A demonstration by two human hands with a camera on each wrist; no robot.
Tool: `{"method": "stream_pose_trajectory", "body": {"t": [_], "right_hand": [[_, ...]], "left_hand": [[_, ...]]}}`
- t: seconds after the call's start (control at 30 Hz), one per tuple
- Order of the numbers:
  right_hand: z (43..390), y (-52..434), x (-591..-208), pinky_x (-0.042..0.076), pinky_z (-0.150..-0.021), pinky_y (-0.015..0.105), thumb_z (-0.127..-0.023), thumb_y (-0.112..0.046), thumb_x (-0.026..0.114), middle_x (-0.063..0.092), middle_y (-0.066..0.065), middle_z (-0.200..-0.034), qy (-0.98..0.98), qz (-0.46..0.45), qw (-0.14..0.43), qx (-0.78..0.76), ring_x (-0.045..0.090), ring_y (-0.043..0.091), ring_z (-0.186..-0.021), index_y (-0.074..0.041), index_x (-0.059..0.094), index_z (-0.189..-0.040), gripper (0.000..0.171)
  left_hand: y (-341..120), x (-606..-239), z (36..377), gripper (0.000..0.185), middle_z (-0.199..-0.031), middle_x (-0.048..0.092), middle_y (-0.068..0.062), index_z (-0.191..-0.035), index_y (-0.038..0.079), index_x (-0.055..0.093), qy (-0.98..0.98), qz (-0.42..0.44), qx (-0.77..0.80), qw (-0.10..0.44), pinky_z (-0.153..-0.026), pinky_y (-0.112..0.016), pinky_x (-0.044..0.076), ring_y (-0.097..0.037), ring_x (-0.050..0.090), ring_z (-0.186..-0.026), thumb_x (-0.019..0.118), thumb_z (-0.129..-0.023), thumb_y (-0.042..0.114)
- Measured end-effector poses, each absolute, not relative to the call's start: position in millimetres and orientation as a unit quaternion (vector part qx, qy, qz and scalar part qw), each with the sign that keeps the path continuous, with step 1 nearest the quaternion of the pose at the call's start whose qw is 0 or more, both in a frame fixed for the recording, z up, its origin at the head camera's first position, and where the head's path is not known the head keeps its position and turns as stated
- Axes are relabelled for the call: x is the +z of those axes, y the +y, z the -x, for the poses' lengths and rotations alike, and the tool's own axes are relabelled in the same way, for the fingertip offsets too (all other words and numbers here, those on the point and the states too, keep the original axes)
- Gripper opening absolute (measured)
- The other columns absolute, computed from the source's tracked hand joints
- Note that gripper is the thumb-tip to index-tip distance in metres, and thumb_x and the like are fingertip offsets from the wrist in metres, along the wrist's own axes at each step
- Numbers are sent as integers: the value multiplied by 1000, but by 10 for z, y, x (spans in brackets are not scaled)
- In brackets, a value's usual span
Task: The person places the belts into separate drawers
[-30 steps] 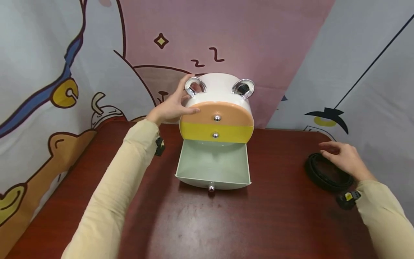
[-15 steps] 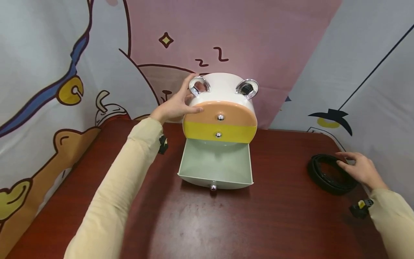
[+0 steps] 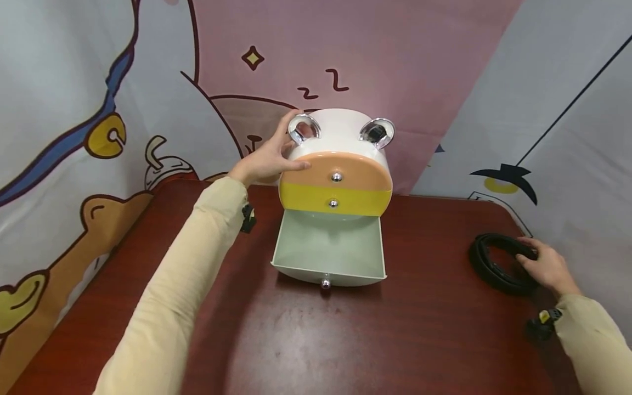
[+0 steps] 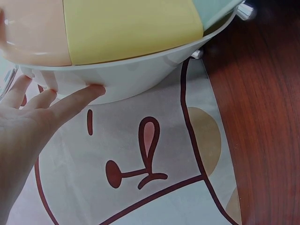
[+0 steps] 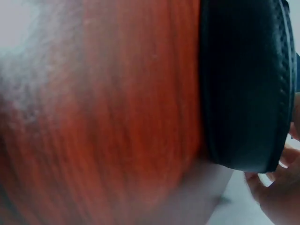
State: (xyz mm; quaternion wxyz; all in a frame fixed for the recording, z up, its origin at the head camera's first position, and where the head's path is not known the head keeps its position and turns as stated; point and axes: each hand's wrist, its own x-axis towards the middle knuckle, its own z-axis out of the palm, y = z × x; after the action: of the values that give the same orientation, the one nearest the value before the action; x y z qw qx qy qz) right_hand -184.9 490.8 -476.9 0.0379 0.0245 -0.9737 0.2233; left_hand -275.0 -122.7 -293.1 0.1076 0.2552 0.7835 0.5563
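Dropped onto the coiled black belt (image 3: 500, 263) since a second ago: right hand (image 3: 545, 267), fingers curling round its far rim. Left hand (image 3: 269, 159) flat, fingers straight against the drawer box (image 3: 336, 164), open bottom drawer (image 3: 328, 255) just right and nearer.

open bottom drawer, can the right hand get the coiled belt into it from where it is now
Probably yes: the right hand already rests on the coiled belt, the bottom drawer stands open with nothing showing inside, and bare table lies between.
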Motion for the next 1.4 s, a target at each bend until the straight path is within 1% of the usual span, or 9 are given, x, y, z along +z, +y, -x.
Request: {"method": "stream_pose_trajectory", "body": {"t": [0.27,0.37,0.47,0.53,0.6,0.7,0.9,1.13,1.4], "right_hand": [[1785,4983,-4807,34,-75,64,-94,-4,52,43,44,-117,-972,-24,41,228,43,58,-97,11,40,-132,43],[1777,5005,-4817,38,-71,52,-93,-3,55,48,42,-114,-971,-31,48,230,49,50,-93,11,42,-130,41],[1777,5013,-4810,38,-66,35,-93,-5,58,52,40,-112,-970,-33,51,237,56,18,-85,11,45,-129,41],[1779,5002,-4801,38,-63,27,-93,-8,61,54,38,-112,-967,-33,53,247,49,-4,-82,10,47,-128,42],[1781,4972,-4788,37,-61,20,-93,-10,62,55,37,-113,-964,-31,55,258,39,-16,-82,10,48,-129,43],[1786,4909,-4768,38,-60,15,-93,-12,63,55,37,-113,-960,-31,58,271,45,-13,-83,10,49,-128,44],[1731,4789,-4752,40,-59,11,-93,-14,64,53,38,-117,-956,-26,50,288,37,-22,-81,13,49,-128,47],[1705,4636,-4763,41,-59,10,-92,-12,66,56,36,-116,-949,-35,57,307,41,-23,-80,12,51,-128,45],[1716,4372,-4715,43,-61,12,-93,-15,66,57,35,-117,-947,-32,56,316,48,-15,-84,8,53,-130,46]], "left_hand": [[-1219,-2930,2751,104,-153,21,-13,-151,32,-2,779,-260,560,110,-100,-52,38,-33,18,-142,71,-84,-1],[-1219,-2928,2748,105,-153,22,-14,-151,31,-3,783,-261,554,110,-100,-52,37,-34,18,-142,71,-84,-1],[-1227,-2920,2735,105,-153,20,-15,-151,32,-3,789,-255,548,109,-100,-53,37,-34,16,-142,72,-85,1],[-1239,-2915,2725,104,-154,19,-15,-151,32,-3,793,-250,545,109,-100,-53,37,-34,15,-143,72,-85,2],[-1253,-2913,2716,104,-155,18,-15,-151,33,-2,792,-247,548,109,-100,-54,37,-34,13,-143,72,-85,2],[-1268,-2914,2709,104,-154,19,-14,-151,32,-2,790,-250,550,105,-100,-54,37,-35,12,-143,72,-84,1],[-1228,-2925,2727,103,-151,24,-14,-150,32,-2,784,-261,554,106,-99,-53,38,-35,17,-142,71,-85,0],[-1203,-2929,2743,103,-151,24,-15,-150,34,-1,777,-259,562,114,-97,-53,41,-33,19,-141,71,-85,-1],[-1222,-2922,2726,106,-152,25,-14,-151,30,-4,792,-259,544,98,-105,-52,30,-36,13,-143,72,-84,1]]}}
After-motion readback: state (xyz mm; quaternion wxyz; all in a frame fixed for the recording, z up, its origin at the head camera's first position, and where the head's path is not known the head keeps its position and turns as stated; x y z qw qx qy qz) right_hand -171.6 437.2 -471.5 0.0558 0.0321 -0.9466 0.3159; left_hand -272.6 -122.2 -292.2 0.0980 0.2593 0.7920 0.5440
